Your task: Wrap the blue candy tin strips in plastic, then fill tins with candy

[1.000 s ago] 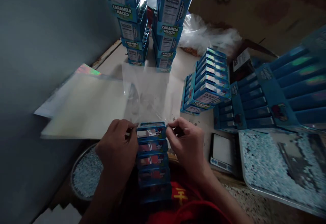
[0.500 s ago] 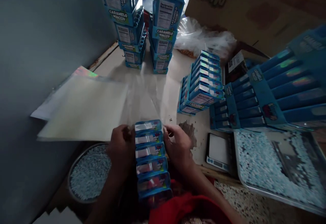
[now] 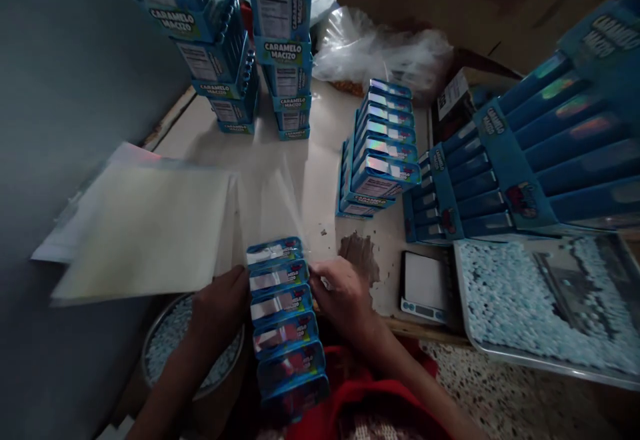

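Right hand (image 3: 344,291), closed, on clear bag (image 3: 281,210)

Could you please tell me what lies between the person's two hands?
In the head view, a row of blue packs lies between the left hand and the right hand.

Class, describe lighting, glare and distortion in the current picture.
Head view: dim overall, the left hand darker than the right hand; head view: pale glare streaks the nearest blue boxes; head view: the leftmost stack leans outward, probably lens distortion.
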`<state>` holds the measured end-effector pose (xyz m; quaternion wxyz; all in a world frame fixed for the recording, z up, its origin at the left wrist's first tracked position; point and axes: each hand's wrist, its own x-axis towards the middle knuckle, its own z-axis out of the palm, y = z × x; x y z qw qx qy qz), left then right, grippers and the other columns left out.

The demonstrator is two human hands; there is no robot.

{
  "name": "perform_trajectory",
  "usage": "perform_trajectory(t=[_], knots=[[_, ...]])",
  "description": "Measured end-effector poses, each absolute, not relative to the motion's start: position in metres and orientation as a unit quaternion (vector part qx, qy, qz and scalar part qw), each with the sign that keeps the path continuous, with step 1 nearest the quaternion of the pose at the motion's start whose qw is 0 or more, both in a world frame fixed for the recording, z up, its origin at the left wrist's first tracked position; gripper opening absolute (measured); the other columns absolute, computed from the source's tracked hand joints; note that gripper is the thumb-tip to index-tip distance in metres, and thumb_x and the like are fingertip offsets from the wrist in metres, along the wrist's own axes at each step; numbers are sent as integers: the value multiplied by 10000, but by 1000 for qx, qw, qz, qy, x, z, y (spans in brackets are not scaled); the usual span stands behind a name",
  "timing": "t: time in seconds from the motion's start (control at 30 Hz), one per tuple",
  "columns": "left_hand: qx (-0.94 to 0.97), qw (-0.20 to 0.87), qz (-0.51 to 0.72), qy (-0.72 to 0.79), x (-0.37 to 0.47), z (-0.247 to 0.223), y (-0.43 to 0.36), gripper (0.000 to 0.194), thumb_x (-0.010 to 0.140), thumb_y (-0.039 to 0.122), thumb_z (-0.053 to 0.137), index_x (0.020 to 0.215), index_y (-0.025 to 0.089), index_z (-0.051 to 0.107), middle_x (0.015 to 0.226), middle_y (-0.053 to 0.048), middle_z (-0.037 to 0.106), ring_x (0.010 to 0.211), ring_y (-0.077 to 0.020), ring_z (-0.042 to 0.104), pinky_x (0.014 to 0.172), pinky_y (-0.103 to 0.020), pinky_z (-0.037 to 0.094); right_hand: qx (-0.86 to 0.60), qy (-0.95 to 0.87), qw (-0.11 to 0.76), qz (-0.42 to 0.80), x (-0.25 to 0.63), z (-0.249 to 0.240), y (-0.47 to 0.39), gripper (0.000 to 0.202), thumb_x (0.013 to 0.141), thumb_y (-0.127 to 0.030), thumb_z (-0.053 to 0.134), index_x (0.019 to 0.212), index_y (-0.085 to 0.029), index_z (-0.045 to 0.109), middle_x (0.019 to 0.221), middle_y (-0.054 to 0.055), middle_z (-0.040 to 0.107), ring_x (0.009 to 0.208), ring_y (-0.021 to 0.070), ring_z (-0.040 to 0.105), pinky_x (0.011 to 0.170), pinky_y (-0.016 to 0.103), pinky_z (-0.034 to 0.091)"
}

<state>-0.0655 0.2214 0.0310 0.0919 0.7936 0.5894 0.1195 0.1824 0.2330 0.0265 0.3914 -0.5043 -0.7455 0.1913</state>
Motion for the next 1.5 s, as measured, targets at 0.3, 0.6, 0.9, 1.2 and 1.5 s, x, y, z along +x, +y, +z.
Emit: perform_trajectory(t=[0.3, 0.6, 0.9, 1.2, 1.5], knots=[[868, -53, 141, 474, -33, 51, 209, 281, 1003, 206, 463, 772, 179, 622, 700, -39, 618, 600, -187, 591, 539, -319, 330, -585, -685, 408, 150, 216, 48, 204, 70, 929, -186, 656, 928, -234, 706, 840, -6, 781, 734, 154, 737, 698, 251, 531], [706, 37, 322, 629, 2, 36, 224, 207, 946, 334, 621, 806, 181, 621, 759, -10, 664, 668, -143, 634, 628, -254, 424, -544, -758, 352, 71, 240, 27, 214, 133, 1013, -229, 584, 1054, -191, 705, 883, 52, 777, 780, 195, 739, 701, 285, 517], [767, 25, 338, 544, -2, 41, 189, 231, 983, 220, 573, 764, 199, 643, 821, -14, 746, 750, -118, 699, 696, -199, 502, -480, -790, 363, 119, 239, 42, 187, 95, 1020, -155, 548, 987, -208, 619, 881, 26, 737, 769, 152, 690, 724, 271, 508], [840, 142, 171, 496, -15, 77, 148, 304, 1006, 294, 484, 792, 236, 690, 865, -10, 749, 726, -133, 687, 639, -225, 488, -417, -846, 329, 45, 257, 48, 141, 164, 1024, -205, 512, 902, -207, 623, 675, -21, 659, 575, 110, 586, 578, 265, 388], [823, 78, 156, 541, -2, 91, 176, 208, 989, 264, 502, 860, 211, 656, 744, 10, 697, 648, -138, 651, 629, -263, 382, -458, -872, 172, 23, 254, 64, 167, 82, 1000, -216, 580, 952, -189, 640, 796, 35, 726, 679, 170, 627, 621, 298, 340]])
